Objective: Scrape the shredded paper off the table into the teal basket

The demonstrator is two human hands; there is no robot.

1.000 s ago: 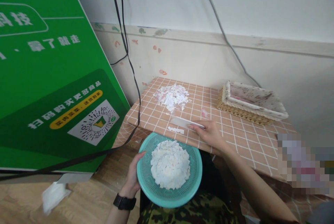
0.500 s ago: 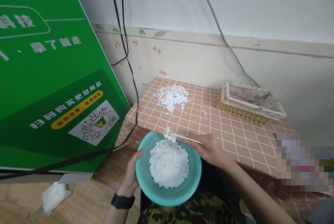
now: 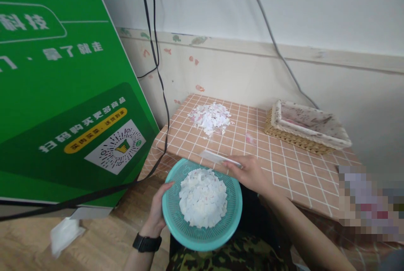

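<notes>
My left hand [image 3: 158, 208] grips the left rim of a turquoise plastic colander [image 3: 234, 208], thumb over the edge. Small white paper scraps [image 3: 202, 198] are heaped inside it. The colander is held just below the table's front edge. My right hand [image 3: 246, 172] is closed on a flat white card [image 3: 214, 157], whose far end lies over the table edge above the colander. Farther back on the table sits a loose pile of white and pinkish paper scraps [image 3: 212, 116].
The table has a brown checked cloth [image 3: 252, 153]. A lined wicker basket [image 3: 303, 128] stands at its back right, near a blurred-out item [image 3: 366, 199]. A green panel [image 3: 63, 94] and a black strap [image 3: 162, 94] are at left. A white packet [image 3: 67, 233] lies on the floor.
The scraps at the card's tip have left it, and the heap in the colander now shows below. The card has turned flatter and sits slightly higher over the table edge.
</notes>
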